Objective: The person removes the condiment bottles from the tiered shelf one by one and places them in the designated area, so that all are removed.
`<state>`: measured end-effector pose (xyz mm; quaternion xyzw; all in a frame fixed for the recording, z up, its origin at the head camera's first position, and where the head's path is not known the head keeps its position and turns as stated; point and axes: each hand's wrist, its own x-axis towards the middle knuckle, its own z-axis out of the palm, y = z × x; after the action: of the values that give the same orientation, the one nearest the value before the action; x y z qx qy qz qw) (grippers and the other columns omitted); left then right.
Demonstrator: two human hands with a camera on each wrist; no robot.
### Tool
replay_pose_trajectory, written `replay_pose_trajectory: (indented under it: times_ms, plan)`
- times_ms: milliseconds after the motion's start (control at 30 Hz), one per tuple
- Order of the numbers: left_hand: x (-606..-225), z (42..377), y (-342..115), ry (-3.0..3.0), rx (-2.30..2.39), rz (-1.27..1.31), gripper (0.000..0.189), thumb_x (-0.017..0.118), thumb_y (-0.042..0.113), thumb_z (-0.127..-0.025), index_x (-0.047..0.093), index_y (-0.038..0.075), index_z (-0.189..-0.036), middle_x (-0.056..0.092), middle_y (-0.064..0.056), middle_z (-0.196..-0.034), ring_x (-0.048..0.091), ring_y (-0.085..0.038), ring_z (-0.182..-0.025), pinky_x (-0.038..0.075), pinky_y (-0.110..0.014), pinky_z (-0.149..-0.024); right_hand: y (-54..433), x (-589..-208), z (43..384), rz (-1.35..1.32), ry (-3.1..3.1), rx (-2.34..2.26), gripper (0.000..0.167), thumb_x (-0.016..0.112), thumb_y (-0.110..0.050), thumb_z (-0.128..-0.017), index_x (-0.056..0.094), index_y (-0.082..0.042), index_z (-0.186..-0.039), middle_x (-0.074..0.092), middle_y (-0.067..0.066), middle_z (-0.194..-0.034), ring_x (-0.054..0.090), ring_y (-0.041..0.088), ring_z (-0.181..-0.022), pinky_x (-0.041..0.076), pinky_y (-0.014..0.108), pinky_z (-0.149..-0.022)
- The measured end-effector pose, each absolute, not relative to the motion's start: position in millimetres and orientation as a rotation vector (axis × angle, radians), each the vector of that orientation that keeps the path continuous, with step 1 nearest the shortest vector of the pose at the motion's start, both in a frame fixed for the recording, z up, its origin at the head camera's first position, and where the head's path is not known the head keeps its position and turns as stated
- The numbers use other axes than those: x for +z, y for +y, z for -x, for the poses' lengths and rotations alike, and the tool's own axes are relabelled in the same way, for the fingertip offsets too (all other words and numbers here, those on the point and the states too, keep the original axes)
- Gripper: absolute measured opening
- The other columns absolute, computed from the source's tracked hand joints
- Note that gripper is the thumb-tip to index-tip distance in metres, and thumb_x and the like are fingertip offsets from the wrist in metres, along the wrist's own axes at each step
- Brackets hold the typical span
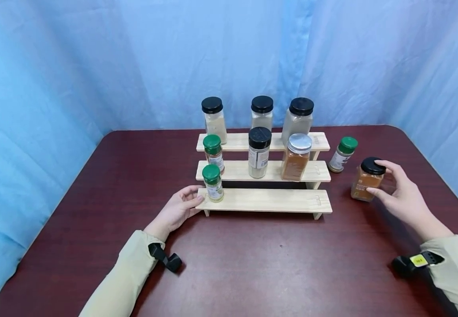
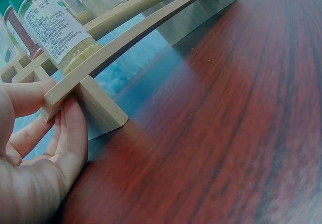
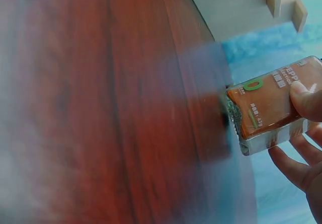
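My right hand [image 1: 405,199] holds a spice jar [image 1: 365,184] with a black lid and orange-brown powder, thumb on one side and fingers at the lid and far side. In the right wrist view the jar [image 3: 269,103] shows its printed front, tilted. On the left, my left hand [image 1: 176,208] pinches the end of the lowest step of a three-step wooden rack [image 1: 268,200]; its thumb lies on top and fingers underneath in the left wrist view. Right by that thumb stands a green-lidded jar [image 1: 215,190] of pale yellowish contents.
The middle step carries a green-lidded jar [image 1: 214,156], a black-lidded shaker [image 1: 258,156] and a silver-lidded jar [image 1: 294,163]. Three black-lidded jars stand on the top step, one at left [image 1: 215,123]. Another green-lidded jar [image 1: 341,157] is right of the rack. Blue curtains [image 1: 173,66] surround the dark red table [image 1: 245,264].
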<state>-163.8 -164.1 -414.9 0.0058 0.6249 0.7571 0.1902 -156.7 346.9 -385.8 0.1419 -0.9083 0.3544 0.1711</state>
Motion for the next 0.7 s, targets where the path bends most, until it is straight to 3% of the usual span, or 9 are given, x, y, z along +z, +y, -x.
replay_pose_trajectory:
  times_ms: [133, 267, 367, 700]
  plan:
    - [-412.8, 165.5, -162.9, 1.753, 2.133, -0.021, 0.032, 0.049, -0.001, -0.095, 0.043, 0.003, -0.126, 0.06, 0.005, -0.096, 0.061, -0.005, -0.086, 0.051, -0.023, -0.078, 352.3, -384.5, 164.4, -0.384, -2.571, 1.056, 0.077, 0.063, 0.016, -0.081, 0.028, -0.008, -0.145, 0.038, -0.027, -0.111, 0.038, -0.028, -0.096, 0.034, -0.005, -0.077]
    - [-412.2, 165.4, -162.6, 1.755, 2.132, -0.023, 0.033, 0.048, 0.0, -0.095, 0.043, 0.002, -0.127, 0.06, 0.005, -0.096, 0.061, -0.005, -0.085, 0.051, -0.023, -0.077, 355.9, -382.9, 170.2, -0.374, -2.594, 1.027, 0.077, 0.062, 0.013, -0.083, 0.024, -0.01, -0.146, 0.049, 0.005, -0.117, 0.035, -0.029, -0.095, 0.032, -0.006, -0.077]
    - [-412.9, 164.7, -162.7, 1.758, 2.127, -0.014, 0.035, 0.048, 0.0, -0.095, 0.041, 0.0, -0.13, 0.06, 0.005, -0.095, 0.062, -0.005, -0.084, 0.051, -0.023, -0.077, 358.2, -383.3, 173.3, -0.388, -2.612, 1.011, 0.077, 0.061, 0.012, -0.084, 0.022, -0.01, -0.147, 0.045, 0.03, -0.121, 0.032, -0.03, -0.095, 0.03, -0.006, -0.077]
    - [-415.4, 163.3, -163.1, 1.75, 2.138, -0.017, 0.032, 0.049, -0.001, -0.094, 0.043, 0.002, -0.126, 0.061, 0.006, -0.095, 0.061, -0.005, -0.086, 0.051, -0.024, -0.078, 367.7, -387.5, 184.1, -0.363, -2.62, 0.966, 0.075, 0.061, 0.01, -0.085, 0.021, -0.008, -0.145, 0.046, 0.037, -0.117, 0.029, -0.032, -0.093, 0.03, -0.007, -0.076]
